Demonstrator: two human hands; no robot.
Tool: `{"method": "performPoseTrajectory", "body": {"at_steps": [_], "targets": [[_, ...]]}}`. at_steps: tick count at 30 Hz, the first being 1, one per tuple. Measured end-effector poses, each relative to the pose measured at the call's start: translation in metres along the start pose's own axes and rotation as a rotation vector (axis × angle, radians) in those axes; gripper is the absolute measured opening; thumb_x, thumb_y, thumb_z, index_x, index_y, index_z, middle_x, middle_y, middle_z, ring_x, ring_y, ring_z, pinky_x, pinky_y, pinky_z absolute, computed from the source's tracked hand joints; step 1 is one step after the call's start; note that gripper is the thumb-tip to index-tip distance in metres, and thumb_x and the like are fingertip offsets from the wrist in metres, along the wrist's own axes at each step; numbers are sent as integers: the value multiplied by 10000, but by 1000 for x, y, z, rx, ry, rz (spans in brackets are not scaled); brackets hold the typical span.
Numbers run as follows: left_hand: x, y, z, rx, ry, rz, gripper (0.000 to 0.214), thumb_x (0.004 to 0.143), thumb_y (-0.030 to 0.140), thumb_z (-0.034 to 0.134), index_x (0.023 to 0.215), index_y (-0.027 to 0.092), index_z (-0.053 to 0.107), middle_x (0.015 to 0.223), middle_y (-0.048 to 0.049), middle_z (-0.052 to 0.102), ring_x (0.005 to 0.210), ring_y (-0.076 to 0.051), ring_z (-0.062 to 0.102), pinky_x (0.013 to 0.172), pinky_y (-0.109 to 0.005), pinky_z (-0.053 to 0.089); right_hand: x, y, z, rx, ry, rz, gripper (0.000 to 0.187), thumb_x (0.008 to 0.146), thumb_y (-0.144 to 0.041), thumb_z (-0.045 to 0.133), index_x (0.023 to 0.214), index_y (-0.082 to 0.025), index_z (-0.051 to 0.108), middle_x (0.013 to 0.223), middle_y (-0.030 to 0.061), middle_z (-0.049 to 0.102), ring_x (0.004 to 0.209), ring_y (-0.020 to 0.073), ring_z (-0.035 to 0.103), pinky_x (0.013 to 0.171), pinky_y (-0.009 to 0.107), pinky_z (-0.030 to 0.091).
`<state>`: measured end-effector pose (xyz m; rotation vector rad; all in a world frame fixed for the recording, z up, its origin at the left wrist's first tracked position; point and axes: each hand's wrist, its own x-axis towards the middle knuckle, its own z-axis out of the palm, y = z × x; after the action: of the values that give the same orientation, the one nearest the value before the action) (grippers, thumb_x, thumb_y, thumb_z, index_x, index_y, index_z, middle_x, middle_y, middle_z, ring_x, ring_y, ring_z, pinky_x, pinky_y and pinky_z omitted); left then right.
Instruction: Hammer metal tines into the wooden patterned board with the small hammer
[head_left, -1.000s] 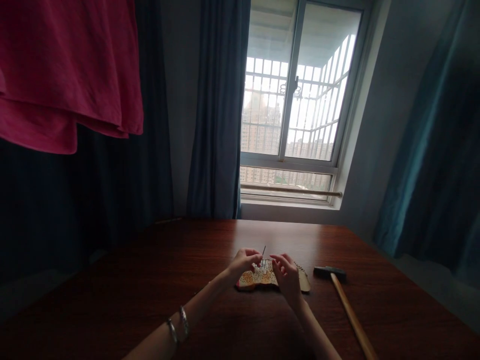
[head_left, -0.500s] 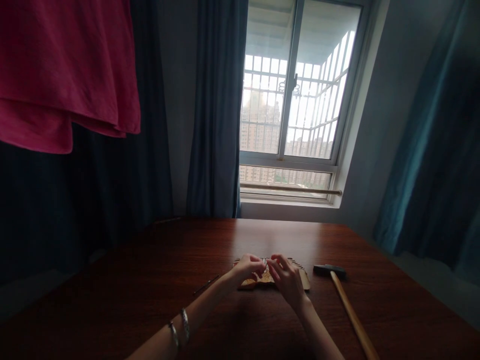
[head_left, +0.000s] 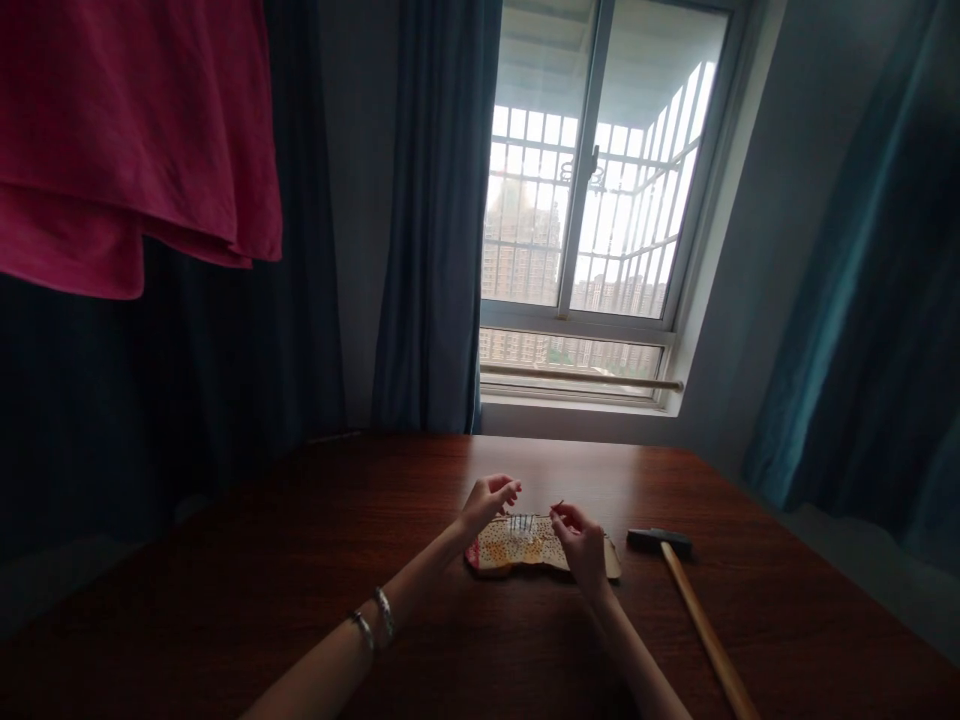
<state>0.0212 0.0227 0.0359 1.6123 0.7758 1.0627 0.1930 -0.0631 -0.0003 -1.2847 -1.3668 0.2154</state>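
A worn, pale board (head_left: 540, 545) dotted with small holes, reddish at its left end, lies on the table. Several thin dark nails (head_left: 521, 522) stand upright in a row near its far edge. My right hand (head_left: 581, 540) is over the board's right part, thumb and fingers pinching a thin nail-like piece (head_left: 559, 504). Above the board's left far side, my left hand (head_left: 489, 502) is raised with its fingers curled in toward the thumb. Whether anything small is between those fingertips, I cannot make out. Neither hand touches the standing nails.
To the right of the board lies a hammer (head_left: 694, 600) with a dark head and a long wooden handle. All of this rests on a brown wooden table (head_left: 390, 500). A pink cloth (head_left: 142, 150) hangs at upper left; curtains and a barred window stand behind.
My hands were close together over the nails and have parted, left hand up and leftward, right hand slightly right. The standing nails now show. A thin dark rod at left is no longer visible.
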Motion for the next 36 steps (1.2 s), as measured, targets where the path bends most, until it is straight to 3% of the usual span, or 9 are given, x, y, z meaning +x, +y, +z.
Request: {"method": "performPoseTrajectory", "body": {"at_steps": [6, 10, 15, 20, 28, 36], "targets": [[15, -42, 4, -52, 91, -15, 396, 738, 476, 505, 741, 94, 611, 620, -44, 580, 587, -134, 560, 482, -212, 430, 8, 21, 15, 40, -35, 79, 288, 739, -406, 533, 816, -168, 674, 748, 61, 706, 647, 188, 637, 624, 285, 498], [20, -59, 9, -90, 107, -36, 432, 768, 495, 459, 725, 91, 607, 580, -45, 573, 539, -130, 553, 483, -223, 427, 9, 28, 15, 21, -70, 103, 308, 755, -424, 502, 757, -185, 696, 692, 49, 707, 627, 193, 634, 596, 285, 493], [17, -53, 8, -144, 36, -85, 486, 789, 524, 393, 741, 93, 615, 609, -63, 596, 571, -149, 569, 492, -231, 418, 7, 27, 14, 9, -129, 95, 298, 750, -420, 507, 774, -201, 706, 747, 43, 719, 665, 198, 641, 601, 275, 492], [11, -45, 7, -72, -33, -25, 492, 798, 524, 373, 856, 104, 623, 721, -73, 628, 716, -185, 591, 551, -242, 429, 8, 30, 17, -5, -161, 93, 283, 752, -397, 502, 777, -200, 704, 748, 43, 718, 670, 193, 640, 598, 265, 490], [4, -38, 12, 295, -107, 101, 353, 741, 453, 522, 803, 130, 651, 735, -38, 644, 698, -155, 567, 632, -239, 419, 6, 35, 21, -73, -179, 32, 218, 746, -325, 512, 769, -207, 693, 720, 27, 696, 654, 166, 610, 621, 255, 463], [3, -38, 17, 366, -127, 180, 295, 688, 359, 614, 896, 152, 647, 758, -39, 654, 725, -155, 587, 641, -229, 444, 3, 25, 18, -123, -191, -47, 171, 741, -250, 509, 709, -211, 672, 711, 13, 625, 603, 144, 558, 606, 252, 431]]}}
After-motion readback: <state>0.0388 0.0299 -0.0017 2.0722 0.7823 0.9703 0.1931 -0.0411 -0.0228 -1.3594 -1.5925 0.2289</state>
